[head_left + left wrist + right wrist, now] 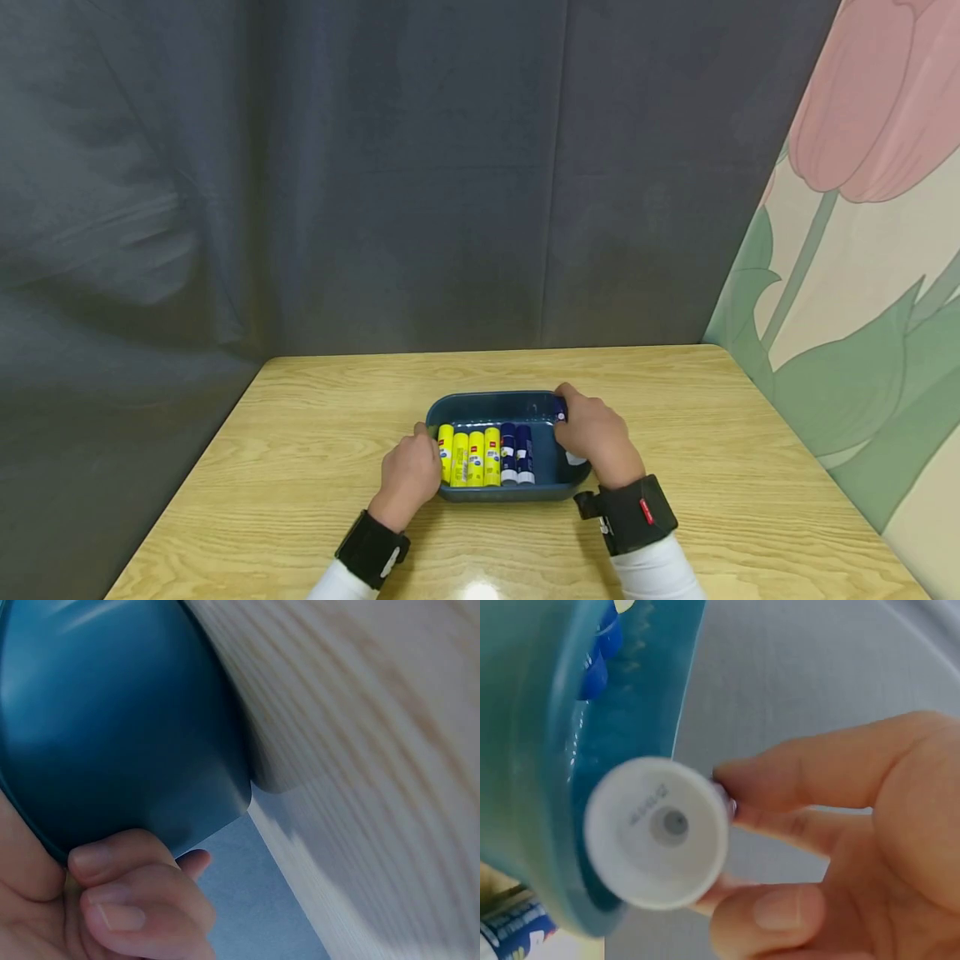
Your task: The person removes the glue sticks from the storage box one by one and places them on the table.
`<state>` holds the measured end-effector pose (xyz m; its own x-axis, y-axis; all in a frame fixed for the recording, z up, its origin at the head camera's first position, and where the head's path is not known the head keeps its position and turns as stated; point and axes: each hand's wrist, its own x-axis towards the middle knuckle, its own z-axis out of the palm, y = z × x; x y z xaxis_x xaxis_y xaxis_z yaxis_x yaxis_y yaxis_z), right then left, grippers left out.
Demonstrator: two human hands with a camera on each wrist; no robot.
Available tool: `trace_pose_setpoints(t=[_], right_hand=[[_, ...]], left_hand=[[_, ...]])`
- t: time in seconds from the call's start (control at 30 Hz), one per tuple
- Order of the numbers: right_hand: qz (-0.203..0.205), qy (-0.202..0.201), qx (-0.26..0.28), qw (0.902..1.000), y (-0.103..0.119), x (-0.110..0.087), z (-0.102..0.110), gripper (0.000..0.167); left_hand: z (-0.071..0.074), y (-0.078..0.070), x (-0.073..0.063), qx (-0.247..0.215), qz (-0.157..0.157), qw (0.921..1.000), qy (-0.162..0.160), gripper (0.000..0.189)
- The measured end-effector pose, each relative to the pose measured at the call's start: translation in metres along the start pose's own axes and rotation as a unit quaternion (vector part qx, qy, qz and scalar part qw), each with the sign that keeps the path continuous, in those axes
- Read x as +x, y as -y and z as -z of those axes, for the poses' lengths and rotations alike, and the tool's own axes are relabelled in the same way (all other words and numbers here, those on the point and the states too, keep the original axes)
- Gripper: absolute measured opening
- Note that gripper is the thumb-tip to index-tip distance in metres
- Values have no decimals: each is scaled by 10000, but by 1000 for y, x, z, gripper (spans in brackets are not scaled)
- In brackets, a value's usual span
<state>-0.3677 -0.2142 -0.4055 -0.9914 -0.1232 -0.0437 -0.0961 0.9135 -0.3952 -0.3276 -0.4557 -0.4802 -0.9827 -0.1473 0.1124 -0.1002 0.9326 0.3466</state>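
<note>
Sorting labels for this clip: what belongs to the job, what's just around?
Job:
- blue tray, gripped by left hand
- four yellow sticks
- two dark-blue sticks
- white-ended stick in right hand

Just around:
- dark curtain
- flowered wall
- table, support only

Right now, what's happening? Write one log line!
left hand: grips bin, left end | right hand: holds white-ended blue tube | in bin: four yellow tubes, two other blue tubes
</note>
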Motion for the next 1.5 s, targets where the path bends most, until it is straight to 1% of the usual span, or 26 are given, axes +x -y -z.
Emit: trace_pose_setpoints(t=[0.13,0.27,0.5,0.67,1.0,1.1,1.33,1.5], right_hand=[[-45,6,12,10000,-5,1,4,49],[-32,48,133,9999,-10,2,7,50],[-99,10,258,9996,-16,1,14,49],[-198,126,388,9990,-21,1,17,50],[-251,148,361,9989,-39,4,20,50],[-328,203,359,9986,-44,4,22,50],[-467,368,480,9971,-56,4,22,51],[-554,526,499,9958,-62,5,20,51]], left_hand=[[0,0,0,-30,-3,10000,-8,40],[1,0,0,-18,-15,10000,-40,39],[1,-1,-1,5,-23,10000,-30,38],[2,-1,-1,0,-8,10000,-8,38],[3,-1,-2,-43,33,10000,26,40],[2,-1,-1,-51,57,10000,32,40],[1,0,-1,-56,-45,10000,-32,40],[2,0,-1,-59,-14,10000,-19,41]])
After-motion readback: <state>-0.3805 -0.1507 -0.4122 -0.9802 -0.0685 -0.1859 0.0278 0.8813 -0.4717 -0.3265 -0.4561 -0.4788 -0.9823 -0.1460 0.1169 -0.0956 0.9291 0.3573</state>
